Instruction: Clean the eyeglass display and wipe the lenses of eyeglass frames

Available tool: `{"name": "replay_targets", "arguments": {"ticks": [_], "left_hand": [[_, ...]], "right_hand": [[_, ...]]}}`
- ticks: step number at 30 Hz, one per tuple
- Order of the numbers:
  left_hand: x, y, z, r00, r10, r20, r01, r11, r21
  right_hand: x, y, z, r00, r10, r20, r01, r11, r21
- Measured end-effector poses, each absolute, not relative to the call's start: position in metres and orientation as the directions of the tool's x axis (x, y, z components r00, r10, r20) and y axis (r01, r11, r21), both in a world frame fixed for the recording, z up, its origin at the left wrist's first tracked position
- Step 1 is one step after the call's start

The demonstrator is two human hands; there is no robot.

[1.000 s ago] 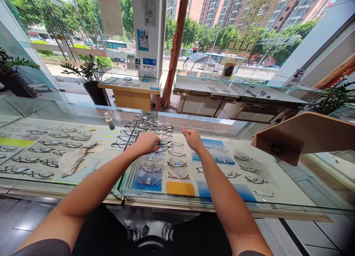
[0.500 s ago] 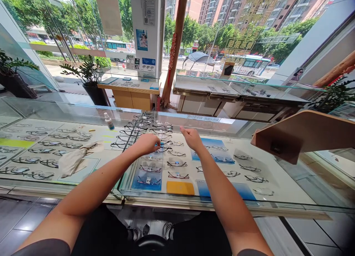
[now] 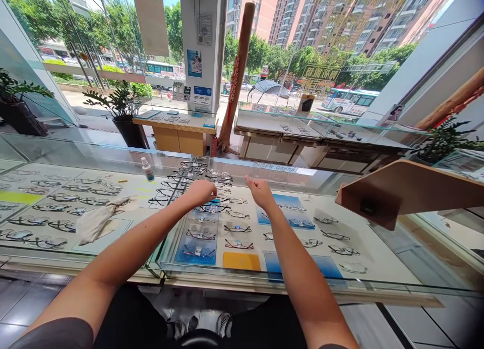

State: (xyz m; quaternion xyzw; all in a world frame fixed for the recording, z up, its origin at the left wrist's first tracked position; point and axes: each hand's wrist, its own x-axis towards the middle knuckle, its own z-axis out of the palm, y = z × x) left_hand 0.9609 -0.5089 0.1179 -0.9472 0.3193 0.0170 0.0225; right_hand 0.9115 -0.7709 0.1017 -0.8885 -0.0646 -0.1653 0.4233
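Note:
Over the glass counter, my left hand [image 3: 202,191] has its fingers curled and turned down beside a row of dark-framed glasses [image 3: 170,191] lying on the glass top. What it holds, if anything, is hidden behind the hand. To its right my right hand [image 3: 260,189] is raised with fingers closed and the thumb up; anything in it is too small to make out. Under the glass, more eyeglasses [image 3: 238,229] sit in columns between and below the hands, some on blue cards [image 3: 196,258].
A small white bottle [image 3: 147,169] and a crumpled beige cloth [image 3: 94,225] lie on the counter at left. A brown wooden board [image 3: 412,192] juts in at right. A yellow card [image 3: 241,261] is near the front edge [image 3: 302,288]. A potted plant [image 3: 130,132] stands beyond.
The view has tilted up slightly, so the counter sits a little lower and further left. Both hands keep nearly the same pose and place.

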Motion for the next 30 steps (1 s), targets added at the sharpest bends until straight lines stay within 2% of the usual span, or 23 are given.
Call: {"name": "replay_targets", "arguments": {"ticks": [2,4,7,9,12,14,16,18,22,26,30], "left_hand": [[0.959,-0.506,0.122,0.794,-0.607,-0.026,-0.608,-0.794,-0.019],[0.956,-0.501,0.132,0.797,-0.604,0.026,-0.604,-0.797,0.023],[0.956,-0.489,0.159,0.775,-0.616,0.138,-0.631,-0.754,0.182],[0.958,-0.480,0.181,0.732,-0.634,0.247,-0.679,-0.651,0.341],[0.962,-0.470,0.213,0.691,-0.584,0.425,-0.703,-0.410,0.580],[0.961,-0.468,0.231,0.704,-0.501,0.504,-0.669,-0.226,0.708],[0.956,-0.472,0.244,0.722,-0.406,0.559,-0.626,-0.039,0.779],[0.946,-0.477,0.251,0.742,-0.312,0.594,-0.589,0.121,0.799],[0.920,-0.488,0.249,0.789,-0.176,0.588,-0.521,0.314,0.794],[0.900,-0.497,0.242,0.794,-0.121,0.596,-0.520,0.374,0.768],[0.896,-0.499,0.240,0.772,-0.150,0.617,-0.547,0.337,0.766]], "right_hand": [[0.908,-0.780,0.106,0.930,-0.054,0.365,0.250,-0.634,-0.732],[0.904,-0.791,0.115,0.902,-0.143,0.408,0.235,-0.629,-0.741],[0.901,-0.802,0.140,0.837,-0.252,0.486,0.223,-0.654,-0.723],[0.901,-0.804,0.168,0.867,-0.160,0.473,0.222,-0.725,-0.652],[0.902,-0.804,0.221,0.961,0.119,0.251,0.239,-0.815,-0.528],[0.898,-0.800,0.253,0.953,0.284,0.109,0.297,-0.788,-0.539],[0.889,-0.789,0.273,0.921,0.366,0.133,0.368,-0.708,-0.602],[0.877,-0.770,0.280,0.886,0.388,0.254,0.452,-0.602,-0.658],[0.859,-0.718,0.271,0.824,0.298,0.482,0.566,-0.378,-0.733],[0.852,-0.683,0.262,0.773,0.160,0.613,0.634,-0.211,-0.744],[0.850,-0.674,0.259,0.740,0.070,0.669,0.669,-0.177,-0.722]]}}
